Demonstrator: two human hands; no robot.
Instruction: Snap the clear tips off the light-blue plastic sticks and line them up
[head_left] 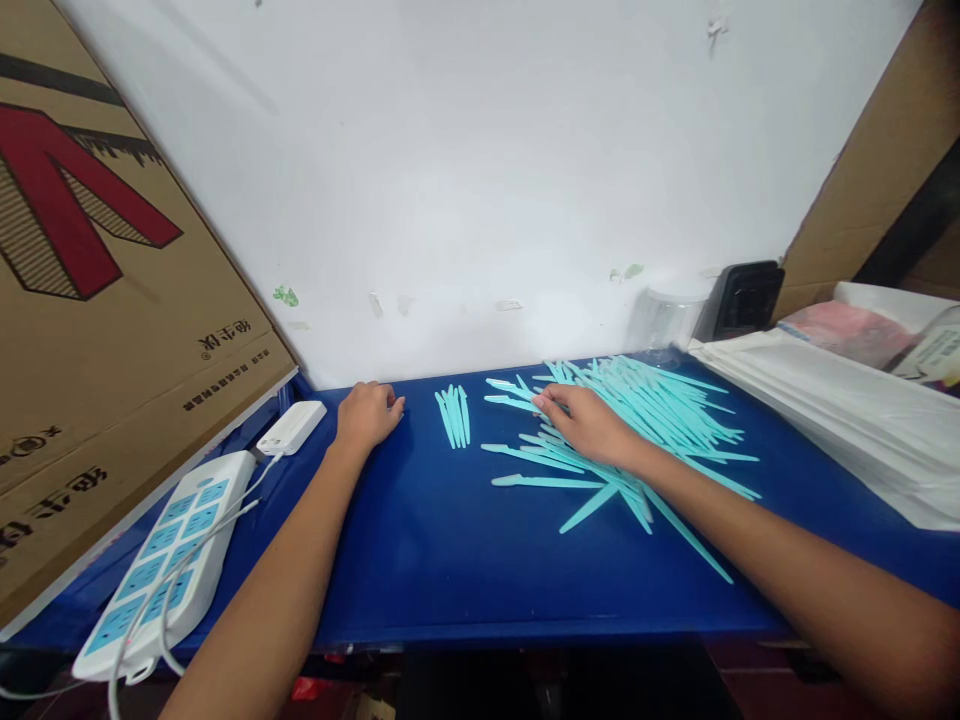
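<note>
Many slim turquoise eyebrow razors [645,410] lie in a loose, criss-crossed heap on the blue tabletop [450,560]. At the heap's left side, my right hand [585,420] pinches the handle of an eyebrow razor [510,401] whose pale head points left; another lies just above it. My right palm and wrist cover part of the heap. Left of the heap, several razors form a small, roughly parallel group [453,416]. My left hand [367,412] rests on the table left of that group, loosely curled with the thumb apart, and nothing shows in it.
A white power strip [169,560] with cables and a white charger [292,428] lie at the left, by a large cardboard box [135,330]. A clear container [671,320] and a black object [746,298] stand back right, near stacked white bags [832,420]. Behind is a white wall.
</note>
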